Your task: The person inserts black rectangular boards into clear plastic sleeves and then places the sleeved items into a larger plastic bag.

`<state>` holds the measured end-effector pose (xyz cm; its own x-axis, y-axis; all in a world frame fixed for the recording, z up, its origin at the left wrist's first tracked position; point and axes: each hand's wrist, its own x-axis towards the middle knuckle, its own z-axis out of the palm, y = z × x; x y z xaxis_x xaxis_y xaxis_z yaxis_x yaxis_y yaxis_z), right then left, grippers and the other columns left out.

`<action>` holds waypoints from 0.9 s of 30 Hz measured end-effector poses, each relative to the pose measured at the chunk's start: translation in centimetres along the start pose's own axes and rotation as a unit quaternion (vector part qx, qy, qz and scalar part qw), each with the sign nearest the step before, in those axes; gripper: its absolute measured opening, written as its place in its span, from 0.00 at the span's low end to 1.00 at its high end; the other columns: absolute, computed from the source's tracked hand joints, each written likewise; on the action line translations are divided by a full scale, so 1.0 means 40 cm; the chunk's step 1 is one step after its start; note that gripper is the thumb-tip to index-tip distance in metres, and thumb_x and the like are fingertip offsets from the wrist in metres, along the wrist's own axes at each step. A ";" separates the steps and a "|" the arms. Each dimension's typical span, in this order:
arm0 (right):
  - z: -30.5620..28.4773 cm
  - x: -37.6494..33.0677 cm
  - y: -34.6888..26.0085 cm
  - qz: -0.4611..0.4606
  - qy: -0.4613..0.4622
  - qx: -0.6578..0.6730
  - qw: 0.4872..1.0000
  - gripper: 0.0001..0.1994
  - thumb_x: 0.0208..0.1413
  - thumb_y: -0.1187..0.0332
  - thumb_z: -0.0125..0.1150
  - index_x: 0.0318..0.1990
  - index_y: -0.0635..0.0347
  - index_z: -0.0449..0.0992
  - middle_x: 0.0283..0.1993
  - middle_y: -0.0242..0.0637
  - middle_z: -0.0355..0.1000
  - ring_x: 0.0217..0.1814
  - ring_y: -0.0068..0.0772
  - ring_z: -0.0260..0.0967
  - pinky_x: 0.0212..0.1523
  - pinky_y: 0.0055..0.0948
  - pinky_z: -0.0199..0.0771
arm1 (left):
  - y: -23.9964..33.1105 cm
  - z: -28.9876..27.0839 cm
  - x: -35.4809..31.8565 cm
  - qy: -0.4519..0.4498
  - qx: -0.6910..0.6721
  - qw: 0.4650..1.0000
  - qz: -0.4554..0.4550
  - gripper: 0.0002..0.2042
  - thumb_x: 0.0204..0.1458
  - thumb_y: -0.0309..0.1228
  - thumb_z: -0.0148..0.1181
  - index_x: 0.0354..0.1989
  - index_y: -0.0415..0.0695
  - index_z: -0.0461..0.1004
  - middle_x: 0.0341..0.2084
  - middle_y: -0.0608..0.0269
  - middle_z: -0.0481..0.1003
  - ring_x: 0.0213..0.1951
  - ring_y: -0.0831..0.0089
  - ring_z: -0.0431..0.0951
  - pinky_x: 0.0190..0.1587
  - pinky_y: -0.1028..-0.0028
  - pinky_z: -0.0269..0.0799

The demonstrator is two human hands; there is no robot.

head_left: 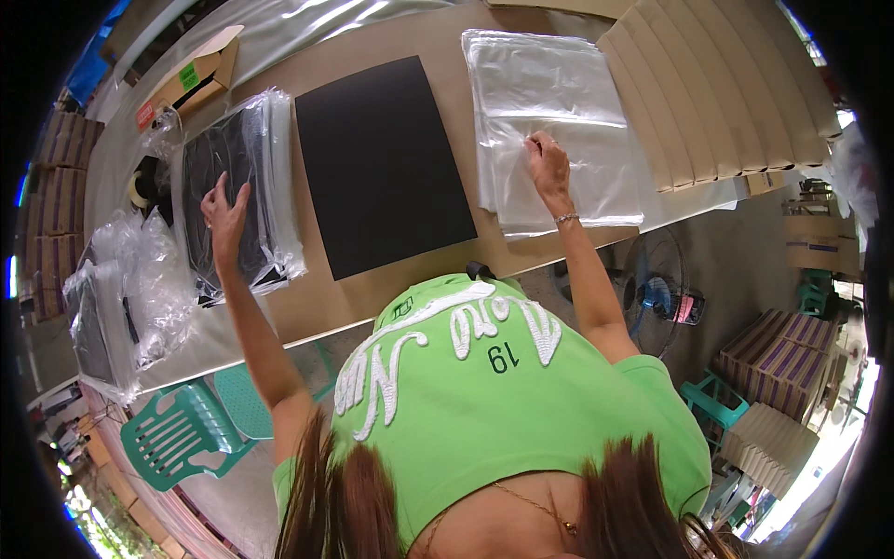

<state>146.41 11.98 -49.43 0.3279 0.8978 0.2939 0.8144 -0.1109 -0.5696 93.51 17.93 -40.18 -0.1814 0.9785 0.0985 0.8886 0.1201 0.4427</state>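
Right hand (pixel 548 166) pinching clear bags (pixel 549 121), left hand (pixel 223 219) raised

A long brown tabletop (pixel 424 37) runs across. Below it, a green plastic chair (pixel 177 433) stands left on the grey floor (pixel 736 261), a fan (pixel 656 293) right, near stacked boxes (pixel 778 359).

bagged stack (pixel 237 186) left, board (pixel 382 163) middle, plastic bags (pixel 549 121) right

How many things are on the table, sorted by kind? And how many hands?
Black sheet: 1
Stack of clear plastic bags: 1
Pile of bagged black items: 1
Row of tan cardboard pieces: 1
Hands: 2, left hand and right hand
Total: 6
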 end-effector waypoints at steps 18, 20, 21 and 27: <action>-0.052 0.040 0.024 0.045 -0.088 0.105 0.990 0.13 0.58 0.62 0.50 0.32 0.64 0.71 0.21 0.43 0.65 0.23 0.37 0.60 0.28 0.33 0.62 | 0.398 0.220 -0.146 -0.223 -0.164 0.953 0.122 0.27 0.52 0.50 0.53 0.59 0.54 0.61 0.57 0.44 0.55 0.59 0.50 0.56 0.61 0.61 0.52; -0.065 0.038 0.027 0.061 -0.096 0.111 0.987 0.13 0.59 0.62 0.49 0.32 0.65 0.71 0.19 0.41 0.64 0.21 0.31 0.58 0.26 0.30 0.61 | 0.467 0.234 -0.178 -0.241 -0.182 0.942 0.149 0.25 0.52 0.46 0.53 0.58 0.51 0.62 0.54 0.44 0.59 0.58 0.51 0.57 0.60 0.62 0.55; -0.071 0.039 0.020 0.075 -0.107 0.114 0.985 0.14 0.59 0.62 0.49 0.31 0.65 0.71 0.19 0.41 0.65 0.21 0.32 0.61 0.27 0.32 0.62 | 0.493 0.248 -0.196 -0.254 -0.210 0.928 0.176 0.24 0.53 0.44 0.54 0.57 0.50 0.63 0.51 0.44 0.61 0.57 0.52 0.60 0.58 0.64 0.57; -0.090 0.054 0.015 0.115 -0.103 0.244 0.958 0.16 0.60 0.60 0.49 0.28 0.66 0.70 0.18 0.29 0.63 0.20 0.19 0.56 0.23 0.25 0.58 | 0.687 0.372 -0.295 -0.449 -0.382 0.796 0.136 0.28 0.54 0.48 0.53 0.60 0.47 0.60 0.51 0.49 0.62 0.53 0.60 0.66 0.52 0.65 0.64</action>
<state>149.35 12.33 -46.37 0.3296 0.9441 -0.0106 0.3953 -0.1482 -0.9065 126.33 12.18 -42.47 0.6538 0.7172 -0.2412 0.2651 0.0815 0.9608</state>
